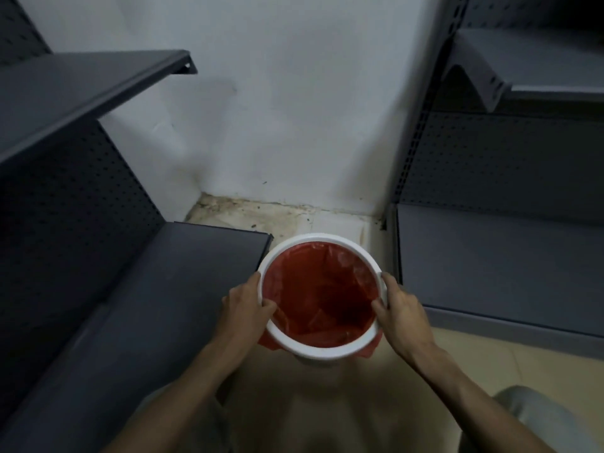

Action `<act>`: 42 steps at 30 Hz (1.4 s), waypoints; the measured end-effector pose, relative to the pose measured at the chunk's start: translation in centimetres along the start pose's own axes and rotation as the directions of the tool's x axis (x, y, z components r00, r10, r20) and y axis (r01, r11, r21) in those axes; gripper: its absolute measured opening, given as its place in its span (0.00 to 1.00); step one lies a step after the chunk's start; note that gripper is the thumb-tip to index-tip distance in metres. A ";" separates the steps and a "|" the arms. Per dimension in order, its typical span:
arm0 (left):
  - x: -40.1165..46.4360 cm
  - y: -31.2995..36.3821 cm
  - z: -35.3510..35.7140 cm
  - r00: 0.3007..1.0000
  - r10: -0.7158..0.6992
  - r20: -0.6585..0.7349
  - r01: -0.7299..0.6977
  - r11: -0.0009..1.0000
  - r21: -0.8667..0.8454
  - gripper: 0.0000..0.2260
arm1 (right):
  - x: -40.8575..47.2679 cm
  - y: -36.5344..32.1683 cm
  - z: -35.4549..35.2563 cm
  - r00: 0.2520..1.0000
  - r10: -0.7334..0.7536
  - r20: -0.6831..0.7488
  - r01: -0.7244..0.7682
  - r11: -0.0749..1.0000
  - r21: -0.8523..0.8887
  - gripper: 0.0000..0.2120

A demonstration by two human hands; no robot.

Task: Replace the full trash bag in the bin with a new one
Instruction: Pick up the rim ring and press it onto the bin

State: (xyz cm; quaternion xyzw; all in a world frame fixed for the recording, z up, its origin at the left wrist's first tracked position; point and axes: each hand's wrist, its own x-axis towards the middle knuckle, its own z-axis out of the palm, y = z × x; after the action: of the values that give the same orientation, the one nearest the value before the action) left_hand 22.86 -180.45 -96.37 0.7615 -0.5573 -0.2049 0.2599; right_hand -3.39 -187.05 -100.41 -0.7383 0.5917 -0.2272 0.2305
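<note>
Red trash bag [322,289] lines the white bin [295,346], lower centre of frame, on the floor [510,364] between grey shelves [490,256]. Left hand [246,307] and right hand [403,310] pinch the rim, thumbs inside, fingers outside.

I see a pale tiled floor [343,223], stained and grimy where it meets the white wall [294,109]. A white bin [327,238] stands directly on it, in the gap between two grey shelving units [209,243], whose bottom shelves are bare.
</note>
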 end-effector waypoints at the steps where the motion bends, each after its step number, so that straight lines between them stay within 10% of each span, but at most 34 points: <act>1: 0.2 -0.2 0.2 1.000 0.003 -0.002 -0.003 1.000 0.013 0.17 | 0.4 0.0 0.4 1.000 -0.006 0.013 0.006 1.000 -0.011 0.22; 22: 3.0 -1.6 1.6 0.989 -0.011 0.146 -0.015 0.985 0.173 0.17 | 2.6 0.6 0.7 0.988 0.110 0.106 -0.088 0.978 -0.186 0.20; 42: 5.6 -2.3 2.6 0.929 0.113 0.353 -0.238 0.912 0.334 0.34 | 5.0 0.6 1.5 0.958 -0.065 0.280 0.169 0.915 -0.367 0.32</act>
State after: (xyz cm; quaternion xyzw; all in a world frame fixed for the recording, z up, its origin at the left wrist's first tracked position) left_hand 24.63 -185.69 -99.99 0.6982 -0.6881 -0.1945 0.0333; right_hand -1.94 -191.91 -101.68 -0.8271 0.5435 -0.0199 0.1420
